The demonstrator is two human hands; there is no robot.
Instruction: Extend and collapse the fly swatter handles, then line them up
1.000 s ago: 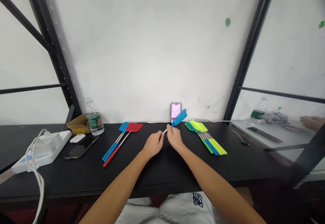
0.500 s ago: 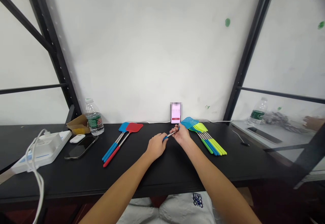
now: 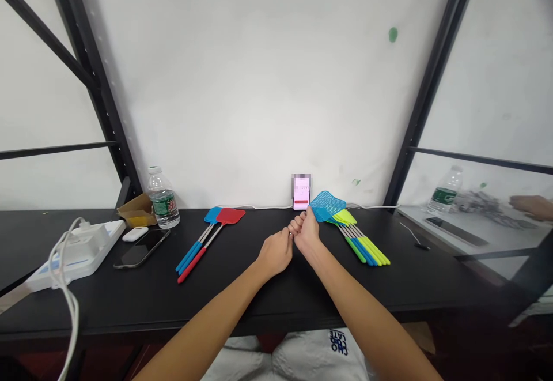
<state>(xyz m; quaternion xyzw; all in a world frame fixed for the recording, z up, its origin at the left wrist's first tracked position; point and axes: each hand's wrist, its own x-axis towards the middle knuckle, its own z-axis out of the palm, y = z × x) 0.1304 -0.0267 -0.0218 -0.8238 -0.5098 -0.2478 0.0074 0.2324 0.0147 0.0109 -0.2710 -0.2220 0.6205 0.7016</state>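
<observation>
Over the middle of the desk, a blue fly swatter (image 3: 327,205) is gripped by both hands, its mesh head tilted up to the right. My right hand (image 3: 306,231) is closed just below the head. My left hand (image 3: 276,251) is closed around the handle end, and the two hands touch or nearly touch. Most of the shaft and handle is hidden by the fingers. Behind the raised head lies a fanned row of green, blue and yellow fly swatters (image 3: 366,247). To the left rest a red fly swatter (image 3: 230,215) and blue fly swatters (image 3: 190,257).
A lit phone (image 3: 301,193) leans on the wall. At left stand a water bottle (image 3: 163,202), an open cardboard box (image 3: 137,211), a white earbud case (image 3: 135,233), a dark phone (image 3: 141,248) and a power strip (image 3: 80,251) with cables. A short cable (image 3: 421,245) lies at right.
The blue swatter's head has turned from edge-on to face-on and shifted right, towards the fanned row. My right hand moved right along it, and my left hand followed, closing in on the right.
</observation>
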